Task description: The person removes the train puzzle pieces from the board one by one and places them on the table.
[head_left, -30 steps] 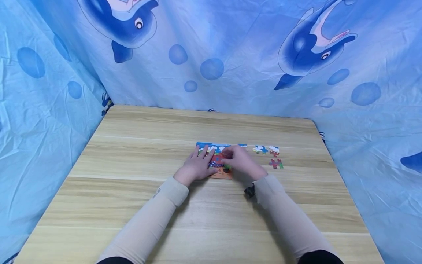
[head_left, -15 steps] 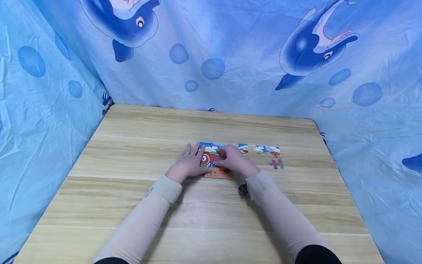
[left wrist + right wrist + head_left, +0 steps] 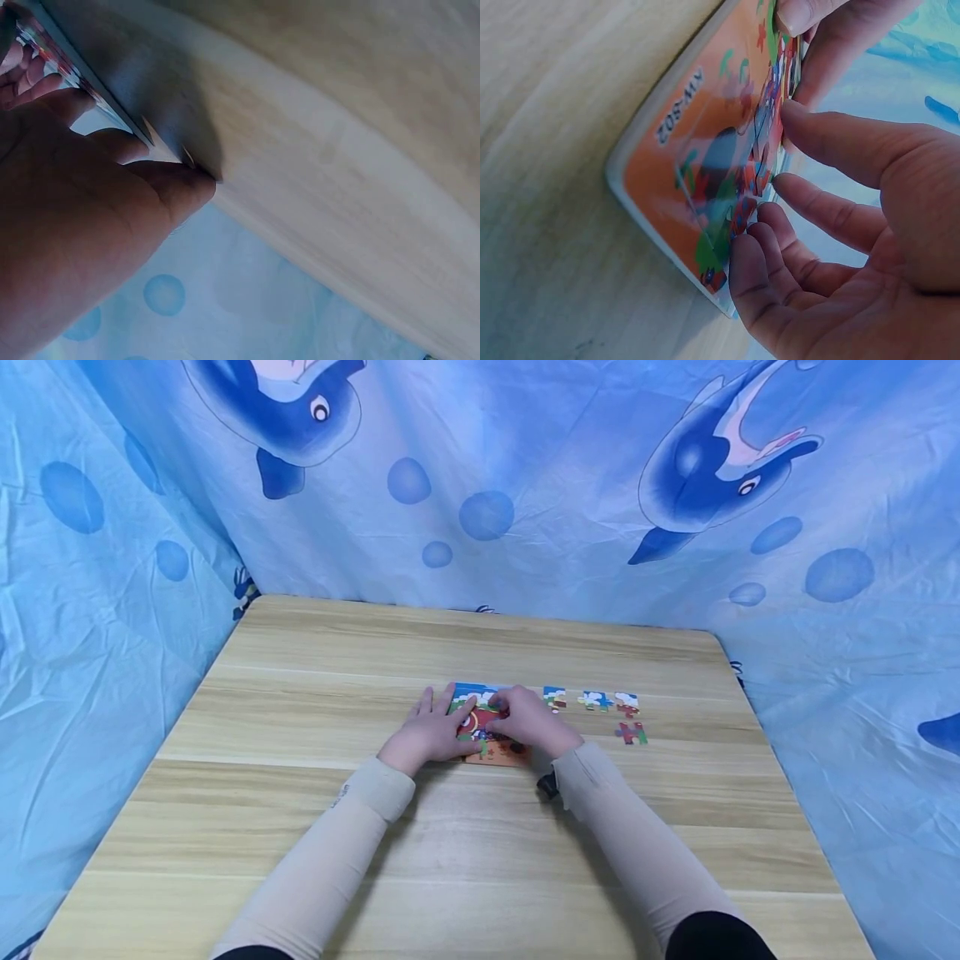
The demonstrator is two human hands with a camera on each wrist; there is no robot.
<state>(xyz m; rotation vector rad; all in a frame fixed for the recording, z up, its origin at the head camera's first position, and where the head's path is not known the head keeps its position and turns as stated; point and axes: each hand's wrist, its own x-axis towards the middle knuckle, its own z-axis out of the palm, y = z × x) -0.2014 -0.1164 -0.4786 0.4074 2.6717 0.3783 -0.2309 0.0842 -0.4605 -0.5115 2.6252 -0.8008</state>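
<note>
A jigsaw puzzle board [image 3: 495, 754] with an orange lower border and a blue top lies on the table, its middle partly hidden by both hands. My left hand [image 3: 427, 735] rests on the board's left side with fingers spread and thumb near the lower border. Over the right half, my right hand [image 3: 531, 724] bends its thumb and index finger about a puzzle piece at the board's surface. In the right wrist view the right fingertips [image 3: 748, 259] touch the picture close to the board's edge. The held piece is mostly hidden by the fingers.
Several loose puzzle pieces lie right of the board, among them a blue-and-white piece [image 3: 596, 701] and a red-and-green piece [image 3: 632, 732]. The wooden table [image 3: 480, 860] meets a blue dolphin-print curtain [image 3: 555, 560] behind it and at both sides.
Both hands have shifted left over the board, the left hand uncovering more of the red picture. The right hand has moved off the loose top piece beside the board. The last half second shows little movement.
</note>
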